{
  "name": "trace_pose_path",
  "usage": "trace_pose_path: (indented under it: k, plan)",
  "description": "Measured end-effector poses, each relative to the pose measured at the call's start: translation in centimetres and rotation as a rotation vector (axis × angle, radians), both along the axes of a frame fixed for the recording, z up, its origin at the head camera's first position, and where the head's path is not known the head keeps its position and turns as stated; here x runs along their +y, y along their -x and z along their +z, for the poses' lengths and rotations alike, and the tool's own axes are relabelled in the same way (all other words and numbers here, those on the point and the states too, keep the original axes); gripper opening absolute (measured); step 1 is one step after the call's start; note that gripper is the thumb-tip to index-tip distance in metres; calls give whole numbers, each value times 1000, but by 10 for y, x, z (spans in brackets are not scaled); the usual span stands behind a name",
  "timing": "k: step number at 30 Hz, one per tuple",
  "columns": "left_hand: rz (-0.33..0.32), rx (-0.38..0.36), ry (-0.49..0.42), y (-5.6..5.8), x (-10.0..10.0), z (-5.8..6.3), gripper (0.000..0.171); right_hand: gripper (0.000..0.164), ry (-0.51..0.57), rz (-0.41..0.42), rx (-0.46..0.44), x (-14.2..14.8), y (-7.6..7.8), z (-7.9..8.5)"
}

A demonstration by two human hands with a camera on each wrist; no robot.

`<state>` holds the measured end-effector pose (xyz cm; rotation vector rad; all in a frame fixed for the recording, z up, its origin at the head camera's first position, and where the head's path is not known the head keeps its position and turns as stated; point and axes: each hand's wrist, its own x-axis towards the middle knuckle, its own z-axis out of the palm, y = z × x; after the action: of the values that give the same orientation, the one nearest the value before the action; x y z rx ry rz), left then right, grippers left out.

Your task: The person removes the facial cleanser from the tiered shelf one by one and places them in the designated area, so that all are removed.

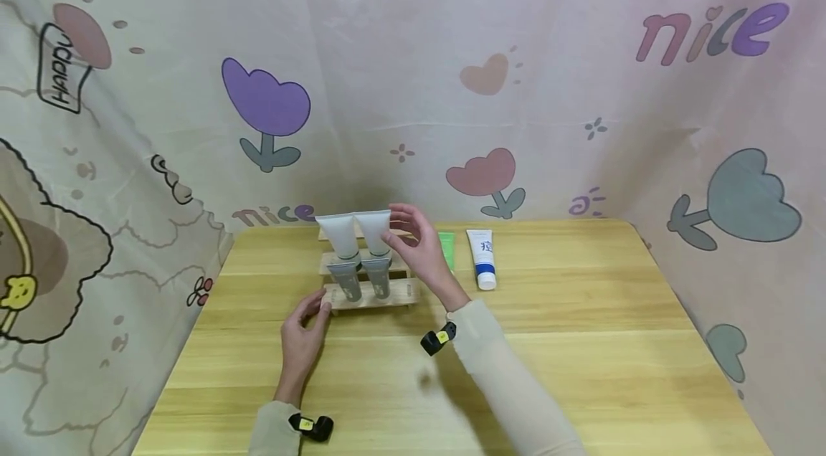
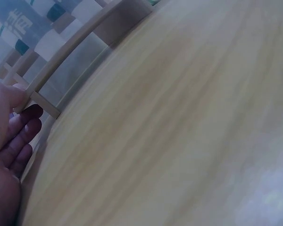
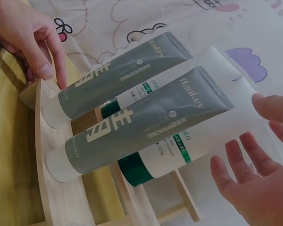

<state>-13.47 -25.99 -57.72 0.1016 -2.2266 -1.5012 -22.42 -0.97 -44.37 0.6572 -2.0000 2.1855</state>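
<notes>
A tiered wooden rack (image 1: 404,291) stands at the back of the table. Two grey tubes (image 3: 153,120) stand cap down on its front step. Behind them, on a higher step, are two white tubes (image 1: 374,230) with green caps, also cap down. My left hand (image 1: 302,335) holds the rack's front left end, thumb at the board and the other fingers curled under it. My right hand (image 1: 419,248) is at the upper end of the right white tube, its fingers loosely bent around the edge. In the right wrist view, the thumb (image 3: 273,107) lies close to that tube's flat end.
Right of the rack lies a white tube with a blue band (image 1: 482,260). A green item (image 1: 447,249) lies on the table, partly hidden behind my right hand. A patterned cloth (image 1: 387,83) hangs behind the wooden table (image 1: 581,298) and along its sides.
</notes>
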Motion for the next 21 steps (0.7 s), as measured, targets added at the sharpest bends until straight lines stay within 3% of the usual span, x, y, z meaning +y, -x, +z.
trace_pose_path:
  k: [4,9,14,16,21]
  plan:
    - [0,7,-1,4,-6,-14,28,51,-30,6,-19,-3,3,-3]
    - [-13,9,-2,5,-8,-15,28,50,-86,19,-52,-6,4,-1]
    - [-10,8,13,-6,4,10,28,48,-180,5,-110,-8,6,-4]
    - [-7,6,12,-7,7,13,29,46,-193,-6,-113,-8,9,-9]
    - [7,-3,2,4,-3,-12,29,43,-182,-7,-103,-7,11,-10]
